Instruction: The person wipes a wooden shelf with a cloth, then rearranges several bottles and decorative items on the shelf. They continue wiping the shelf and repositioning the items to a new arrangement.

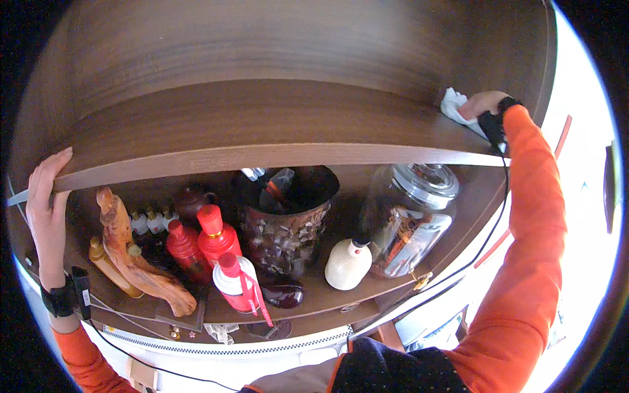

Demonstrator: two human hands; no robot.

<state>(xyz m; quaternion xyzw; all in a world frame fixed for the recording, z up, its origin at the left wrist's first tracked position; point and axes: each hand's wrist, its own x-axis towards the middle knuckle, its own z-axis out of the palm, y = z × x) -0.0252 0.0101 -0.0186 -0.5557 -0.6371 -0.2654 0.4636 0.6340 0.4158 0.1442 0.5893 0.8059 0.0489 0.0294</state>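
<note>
My right hand presses a crumpled white cloth onto the right end of the upper wooden shelf, close to the cabinet's side wall. Part of the cloth is hidden under the hand and a black wrist device. At the far left, my left hand grips the front edge of the same shelf, fingers above the board and thumb below. Both wrists wear black straps with cables. On the lower shelf near my left hand stand a gnarled wooden carving and a yellowish bottle.
The lower shelf also bears red bottles, a red-and-white bottle, a dark decorated bucket, a cream bottle and a large lidded glass jar. Small white bottles stand behind the carving. A black cable hangs beside my right arm.
</note>
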